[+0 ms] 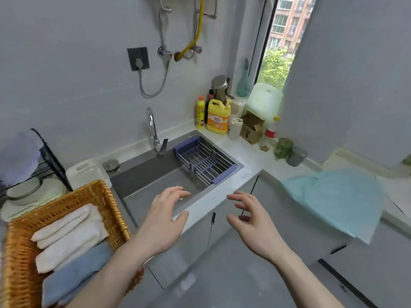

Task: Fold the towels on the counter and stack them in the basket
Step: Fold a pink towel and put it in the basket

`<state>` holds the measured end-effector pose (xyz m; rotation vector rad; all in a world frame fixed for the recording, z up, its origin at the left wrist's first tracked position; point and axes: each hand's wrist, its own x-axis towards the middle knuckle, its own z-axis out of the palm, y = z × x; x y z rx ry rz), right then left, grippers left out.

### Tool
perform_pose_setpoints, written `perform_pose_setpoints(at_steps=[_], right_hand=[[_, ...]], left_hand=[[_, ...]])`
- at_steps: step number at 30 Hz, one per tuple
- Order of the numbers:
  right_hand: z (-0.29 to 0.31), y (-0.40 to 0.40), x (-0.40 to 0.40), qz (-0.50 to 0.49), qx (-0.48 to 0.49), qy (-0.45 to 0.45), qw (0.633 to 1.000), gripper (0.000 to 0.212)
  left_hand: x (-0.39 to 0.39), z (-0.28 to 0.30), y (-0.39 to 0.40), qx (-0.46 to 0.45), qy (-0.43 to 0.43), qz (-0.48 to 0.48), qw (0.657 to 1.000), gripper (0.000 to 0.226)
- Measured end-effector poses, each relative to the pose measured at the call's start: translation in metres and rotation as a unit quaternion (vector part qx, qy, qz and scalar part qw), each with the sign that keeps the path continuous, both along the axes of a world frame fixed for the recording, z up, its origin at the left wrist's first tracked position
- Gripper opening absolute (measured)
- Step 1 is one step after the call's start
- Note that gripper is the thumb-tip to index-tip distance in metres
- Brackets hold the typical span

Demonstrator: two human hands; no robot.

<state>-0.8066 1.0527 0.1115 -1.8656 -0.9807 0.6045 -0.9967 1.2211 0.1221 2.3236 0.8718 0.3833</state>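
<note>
hands: left hand (165, 215), right hand (249, 216) empty, fingers loose | sink (144, 181) beneath | basket (20, 252) left (towels inside)

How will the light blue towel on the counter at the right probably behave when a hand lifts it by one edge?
The light blue towel will probably be floppy: it lies spread flat, and its near corner already droops over the counter edge. It looks thin, so likely light for its size. Lifted by one edge, it may sag and slide off, since part already overhangs.

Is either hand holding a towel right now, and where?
No. The left hand and right hand are both empty, fingers spread above the sink edge.
</note>
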Motion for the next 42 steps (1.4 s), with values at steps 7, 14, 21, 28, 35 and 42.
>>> perform_pose_setpoints(at_steps=[7, 14, 21, 28, 35, 42], right_hand=[[0.008, -0.128, 0.085, -0.077, -0.005, -0.004, 0.997, 0.039], [0.01, -0.241, 0.147, -0.162, -0.005, -0.013, 0.987, 0.041], [0.016, -0.337, 0.203, -0.293, 0.004, -0.021, 0.956, 0.042], [0.026, -0.417, 0.256, -0.422, -0.009, -0.034, 0.906, 0.042], [0.033, -0.483, 0.297, -0.523, -0.015, -0.042, 0.851, 0.044], [0.022, -0.555, 0.338, -0.571, -0.015, -0.041, 0.82, 0.044]], left_hand=[[0.103, 0.007, -0.097, 0.001, -0.028, -0.093, 0.995, 0.037], [0.198, 0.009, -0.185, 0.01, -0.034, -0.194, 0.98, 0.037], [0.323, 0.018, -0.248, 0.03, -0.022, -0.34, 0.94, 0.04], [0.456, 0.026, -0.326, 0.02, -0.046, -0.446, 0.893, 0.037], [0.556, 0.026, -0.402, 0.015, -0.035, -0.555, 0.831, 0.042], [0.625, 0.019, -0.478, 0.012, -0.034, -0.61, 0.791, 0.041]])
